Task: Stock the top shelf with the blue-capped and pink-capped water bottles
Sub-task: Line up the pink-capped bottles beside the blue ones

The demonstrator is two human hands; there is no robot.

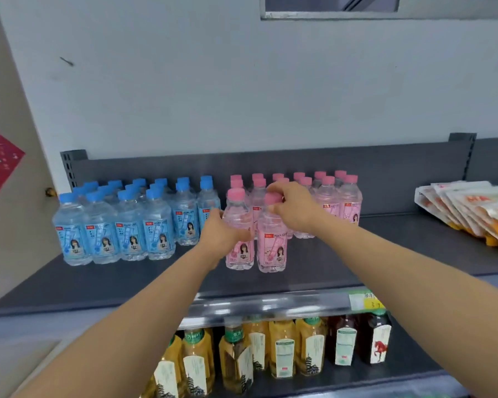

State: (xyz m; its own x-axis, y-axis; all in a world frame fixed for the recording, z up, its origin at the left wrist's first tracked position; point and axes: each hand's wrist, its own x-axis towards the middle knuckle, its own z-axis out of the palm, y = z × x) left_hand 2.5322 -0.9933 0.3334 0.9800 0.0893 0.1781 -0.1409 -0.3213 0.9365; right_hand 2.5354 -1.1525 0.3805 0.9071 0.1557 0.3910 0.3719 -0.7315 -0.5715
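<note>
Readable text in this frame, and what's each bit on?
"PEACH SODA": label of the front right pink-capped bottle.
"东方树叶": green neck band of a tea bottle.
Too blurred to read: labels on the blue-capped bottles, the price tag, the orange packets.

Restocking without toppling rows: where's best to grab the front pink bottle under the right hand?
At the cap, from above: the bottle stands upright, cap uppermost, while a neighbour bottle crowds its left and rows stand close behind.
</note>
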